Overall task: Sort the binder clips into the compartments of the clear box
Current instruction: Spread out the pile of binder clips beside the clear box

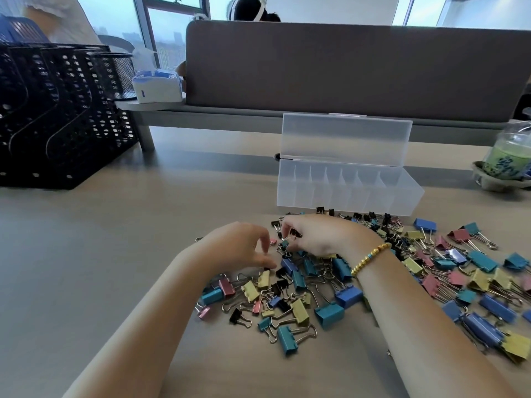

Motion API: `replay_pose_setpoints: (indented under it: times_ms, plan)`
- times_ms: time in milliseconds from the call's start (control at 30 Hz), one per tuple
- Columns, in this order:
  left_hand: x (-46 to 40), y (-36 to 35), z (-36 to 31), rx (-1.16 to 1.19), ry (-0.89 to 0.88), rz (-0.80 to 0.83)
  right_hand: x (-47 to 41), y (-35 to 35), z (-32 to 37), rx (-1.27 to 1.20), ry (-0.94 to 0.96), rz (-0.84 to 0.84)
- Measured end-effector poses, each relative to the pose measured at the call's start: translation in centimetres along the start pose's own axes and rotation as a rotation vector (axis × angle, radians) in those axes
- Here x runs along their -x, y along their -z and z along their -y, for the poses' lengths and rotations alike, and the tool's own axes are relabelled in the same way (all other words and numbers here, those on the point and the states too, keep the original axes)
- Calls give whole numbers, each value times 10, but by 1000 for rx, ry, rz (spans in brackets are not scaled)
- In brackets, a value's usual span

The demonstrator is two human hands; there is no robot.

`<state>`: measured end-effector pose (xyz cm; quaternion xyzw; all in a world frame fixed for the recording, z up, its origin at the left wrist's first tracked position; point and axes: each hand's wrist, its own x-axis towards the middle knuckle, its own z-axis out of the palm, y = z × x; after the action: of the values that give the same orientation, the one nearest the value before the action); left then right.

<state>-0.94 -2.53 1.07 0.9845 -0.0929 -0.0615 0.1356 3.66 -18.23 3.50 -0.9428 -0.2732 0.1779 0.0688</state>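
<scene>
My right hand (pixel 313 237) pinches a small black clip (pixel 294 233) near the clear box (pixel 344 196); left hand (pixel 238 248), loosely curled, holds nothing; I'd lift straight, avoiding tangled handles.

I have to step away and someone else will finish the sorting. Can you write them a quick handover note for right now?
Left hand: over the pile's left edge, fingers curled; whether it grips a clip is unclear.
Right hand: pinches a small black clip above the pile.
Binder clips: mixed sizes and colours, all loose on the table in front of the clear box.
Done: box open, lid up; compartments look empty.
Left: all the sorting.
</scene>
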Motion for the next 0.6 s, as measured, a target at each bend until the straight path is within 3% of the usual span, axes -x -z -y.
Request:
replay_pose_setpoints:
  times_ms: [100, 267, 400, 500, 600]
  plan:
    - [-2, -3, -1, -24, 19, -39, -3, -4, 2, 48, 3, 4]
    - [-4, -5, 8, -44, 117, -101, -10, -10, 2, 50, -2, -164]
    - [7, 8, 10, 84, 85, 12, -5, -6, -2, -31, -3, -115]
    - [17, 17, 15, 43, 129, 134, -4, -7, 3, 42, 27, -111]
    - [19, 17, 17, -6, 176, 156, -7, -12, 12, 93, 61, -155]
